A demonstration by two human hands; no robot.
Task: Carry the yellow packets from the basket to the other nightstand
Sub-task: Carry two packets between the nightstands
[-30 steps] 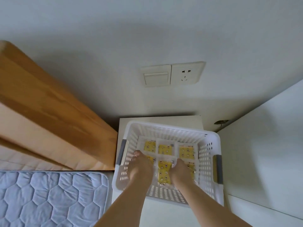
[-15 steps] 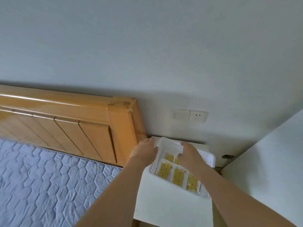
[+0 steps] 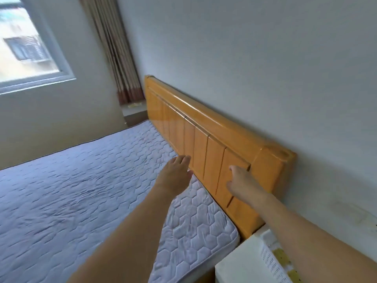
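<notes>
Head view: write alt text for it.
Both bare hands, the left hand and the right hand, reach out over a quilted mattress toward a wooden headboard; no packet shows in either. The white basket sits at lower right.

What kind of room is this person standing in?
Most likely a bedroom: a quilted mattress lies against a wooden headboard, a white nightstand stands beside it, and a curtained window sits in the far wall.
</notes>
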